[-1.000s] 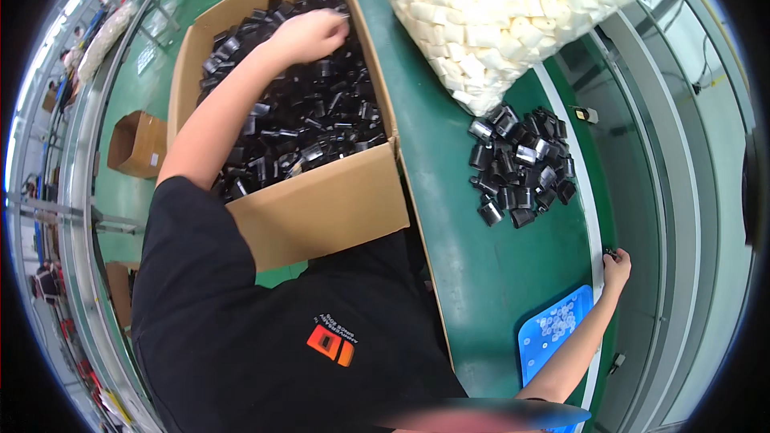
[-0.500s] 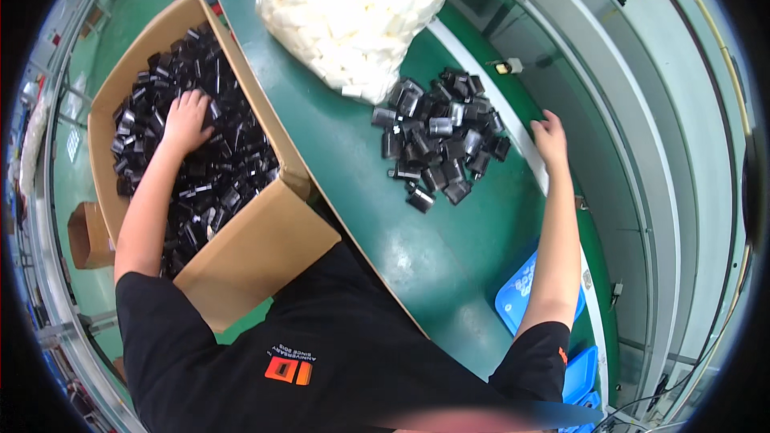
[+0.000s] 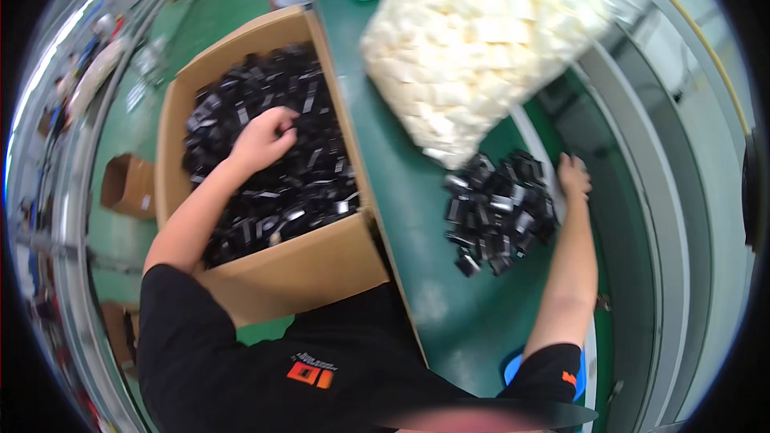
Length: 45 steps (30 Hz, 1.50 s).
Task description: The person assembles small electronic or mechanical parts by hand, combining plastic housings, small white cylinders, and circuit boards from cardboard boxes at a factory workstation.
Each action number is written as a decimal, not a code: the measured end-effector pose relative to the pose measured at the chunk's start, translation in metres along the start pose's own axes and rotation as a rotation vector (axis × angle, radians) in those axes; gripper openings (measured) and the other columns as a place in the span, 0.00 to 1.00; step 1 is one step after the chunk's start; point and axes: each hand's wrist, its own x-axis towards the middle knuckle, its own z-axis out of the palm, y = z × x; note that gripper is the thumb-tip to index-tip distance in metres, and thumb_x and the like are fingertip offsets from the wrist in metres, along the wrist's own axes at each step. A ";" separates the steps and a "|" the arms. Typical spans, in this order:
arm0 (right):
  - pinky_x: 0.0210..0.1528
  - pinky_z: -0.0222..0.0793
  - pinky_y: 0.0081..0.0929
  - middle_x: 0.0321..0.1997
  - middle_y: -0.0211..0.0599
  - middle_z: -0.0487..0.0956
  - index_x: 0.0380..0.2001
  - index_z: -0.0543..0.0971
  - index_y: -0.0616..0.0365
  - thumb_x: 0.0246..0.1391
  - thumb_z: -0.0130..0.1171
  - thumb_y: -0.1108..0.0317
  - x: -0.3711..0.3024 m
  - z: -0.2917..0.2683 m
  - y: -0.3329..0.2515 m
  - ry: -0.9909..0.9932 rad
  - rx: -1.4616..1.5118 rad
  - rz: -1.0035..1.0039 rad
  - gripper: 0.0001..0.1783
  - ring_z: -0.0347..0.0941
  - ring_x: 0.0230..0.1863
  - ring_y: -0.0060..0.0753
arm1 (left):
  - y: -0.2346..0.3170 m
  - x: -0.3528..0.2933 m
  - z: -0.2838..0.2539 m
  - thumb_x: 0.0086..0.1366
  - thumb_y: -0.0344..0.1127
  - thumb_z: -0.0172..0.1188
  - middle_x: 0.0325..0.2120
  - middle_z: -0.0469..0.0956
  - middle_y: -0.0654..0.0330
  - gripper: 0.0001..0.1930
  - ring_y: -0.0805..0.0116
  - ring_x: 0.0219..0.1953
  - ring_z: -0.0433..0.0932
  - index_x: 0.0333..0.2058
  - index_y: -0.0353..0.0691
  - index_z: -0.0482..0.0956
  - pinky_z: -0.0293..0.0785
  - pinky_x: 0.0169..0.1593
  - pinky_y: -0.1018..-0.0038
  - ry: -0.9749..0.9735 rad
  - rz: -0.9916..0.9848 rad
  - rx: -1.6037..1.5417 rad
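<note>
A green desk (image 3: 417, 216) is seen, with a large clear bag of cream foam pieces (image 3: 481, 40) at its far side. At the left a cardboard box (image 3: 305, 265) is filled with small black plastic parts (image 3: 313, 184); the left hand (image 3: 263, 138) is buried there, fingers curled, though whether anything is gripped cannot be told. A pile of the same parts (image 3: 497, 212) lies right of centre, touched by the right hand (image 3: 573, 176), its grip loose and apparently empty. The parts are judged light, stiff and slippery, best scooped by the handful.

Left hand (image 3: 263, 138) in box (image 3: 301, 269) of black parts (image 3: 313, 184)
</note>
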 end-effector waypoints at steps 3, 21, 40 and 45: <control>0.63 0.57 0.63 0.63 0.48 0.69 0.62 0.69 0.33 0.60 0.42 0.38 0.033 -0.003 0.050 0.102 0.077 -0.058 0.31 0.61 0.66 0.60 | 0.064 0.001 -0.021 0.52 0.27 0.61 0.32 0.79 0.54 0.06 0.58 0.31 0.79 0.28 0.36 0.73 0.75 0.36 0.69 0.162 0.243 -0.032; 0.33 0.71 0.18 0.42 0.36 0.80 0.51 0.77 0.59 0.52 0.65 0.76 -0.202 -0.098 0.076 0.118 1.698 -0.315 0.21 0.77 0.34 0.24 | 0.246 0.020 0.026 0.58 0.19 0.64 0.48 0.77 0.58 0.21 0.73 0.47 0.75 0.50 0.38 0.72 0.70 0.48 0.75 -0.339 0.479 -0.829; 0.44 0.80 0.26 0.46 0.39 0.78 0.51 0.74 0.65 0.53 0.62 0.80 -0.312 -0.091 0.066 -0.431 1.833 -0.568 0.21 0.78 0.44 0.29 | 0.296 0.012 0.123 0.67 0.22 0.55 0.55 0.71 0.57 0.24 0.70 0.55 0.72 0.62 0.34 0.65 0.72 0.58 0.71 -0.868 0.275 -1.357; 0.43 0.81 0.27 0.44 0.39 0.78 0.46 0.77 0.66 0.52 0.63 0.81 -0.307 -0.085 0.066 -0.374 1.797 -0.599 0.17 0.79 0.41 0.29 | 0.282 0.020 0.127 0.66 0.21 0.54 0.52 0.72 0.58 0.25 0.73 0.50 0.74 0.62 0.35 0.65 0.74 0.55 0.73 -0.921 0.207 -1.348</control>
